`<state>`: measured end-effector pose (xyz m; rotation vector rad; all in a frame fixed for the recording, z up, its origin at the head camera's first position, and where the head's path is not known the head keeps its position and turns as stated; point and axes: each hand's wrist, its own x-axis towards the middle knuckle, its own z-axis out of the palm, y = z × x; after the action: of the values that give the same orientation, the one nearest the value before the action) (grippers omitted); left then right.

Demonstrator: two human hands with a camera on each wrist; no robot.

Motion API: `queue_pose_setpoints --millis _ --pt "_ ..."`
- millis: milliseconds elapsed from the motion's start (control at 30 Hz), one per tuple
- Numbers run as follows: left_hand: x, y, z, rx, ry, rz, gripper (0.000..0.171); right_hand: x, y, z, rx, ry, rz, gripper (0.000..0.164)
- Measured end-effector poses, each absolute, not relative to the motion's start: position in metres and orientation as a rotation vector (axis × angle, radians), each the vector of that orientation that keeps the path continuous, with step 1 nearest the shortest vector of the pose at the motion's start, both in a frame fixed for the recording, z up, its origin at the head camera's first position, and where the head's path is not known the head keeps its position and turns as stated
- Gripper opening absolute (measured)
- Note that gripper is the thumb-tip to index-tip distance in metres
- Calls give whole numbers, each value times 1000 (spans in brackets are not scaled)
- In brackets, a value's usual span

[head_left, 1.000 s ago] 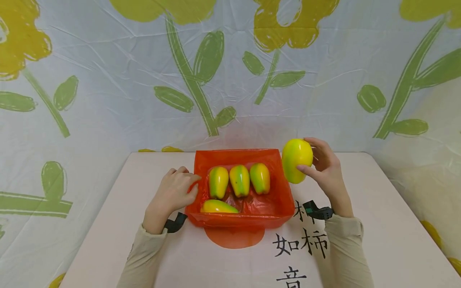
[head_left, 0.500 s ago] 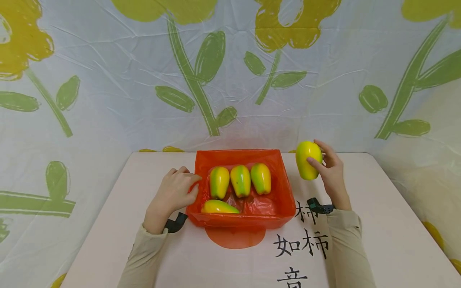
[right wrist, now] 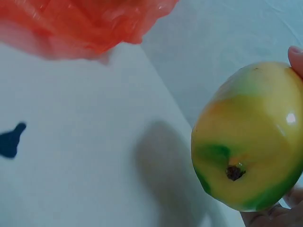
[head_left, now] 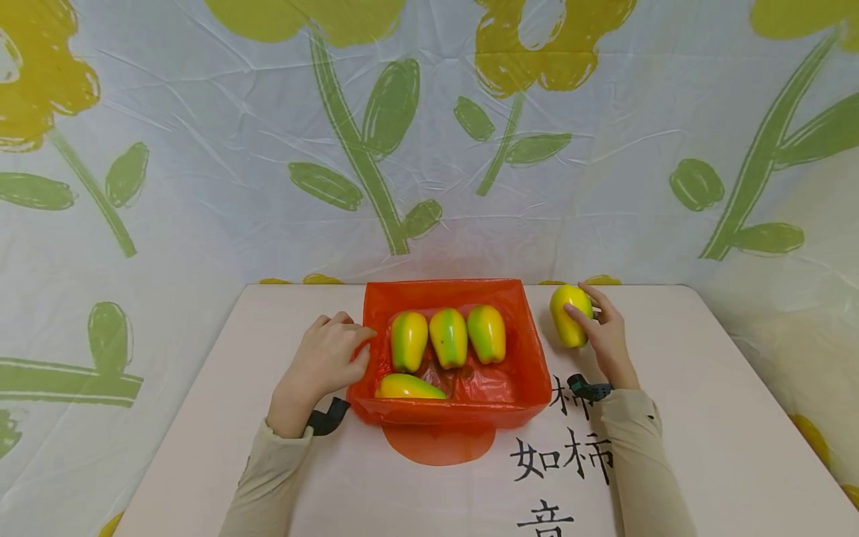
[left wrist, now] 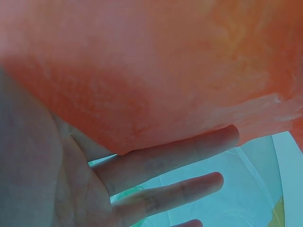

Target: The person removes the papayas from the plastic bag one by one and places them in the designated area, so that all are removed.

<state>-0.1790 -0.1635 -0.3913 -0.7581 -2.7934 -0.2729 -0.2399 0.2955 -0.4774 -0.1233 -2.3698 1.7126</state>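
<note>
My right hand (head_left: pixel 609 332) grips a glossy yellow-green mango (head_left: pixel 571 316) to the right of the red plastic bag (head_left: pixel 448 412). The thumb lies across the fruit's near side and the other fingers are round its far side. In the right wrist view the mango (right wrist: pixel 248 137) shows its dark stem end, and its shadow falls on the table. My left hand (head_left: pixel 322 358) holds the bag's left rim, with the thumb and index finger at the edge. The left wrist view shows straight fingers (left wrist: pixel 165 194) below the bag wall (left wrist: pixel 156 71), with the thumb hidden.
Inside the bag, a row of three mangoes (head_left: pixel 448 338) stands along the back, and another mango (head_left: pixel 409 386) lies at the front left. A pale cloth with black characters (head_left: pixel 564 455) covers the table. Flower-printed sheeting (head_left: pixel 255 149) hangs behind.
My right hand has carried the mango rightward from the bag's right rim, then lowered it nearer the table. The left hand has stayed at the left rim.
</note>
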Motion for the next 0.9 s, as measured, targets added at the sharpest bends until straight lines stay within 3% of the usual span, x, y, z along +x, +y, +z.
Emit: queue_pose_setpoints --millis 667,900 --pt "-179 -164 -390 -750 -2818 -287 29 -245 305 -497 -148 -2553 1689 74" --pt "-179 -165 -390 -752 -2821 -283 29 -240 312 -495 7 -2696 1655 96"
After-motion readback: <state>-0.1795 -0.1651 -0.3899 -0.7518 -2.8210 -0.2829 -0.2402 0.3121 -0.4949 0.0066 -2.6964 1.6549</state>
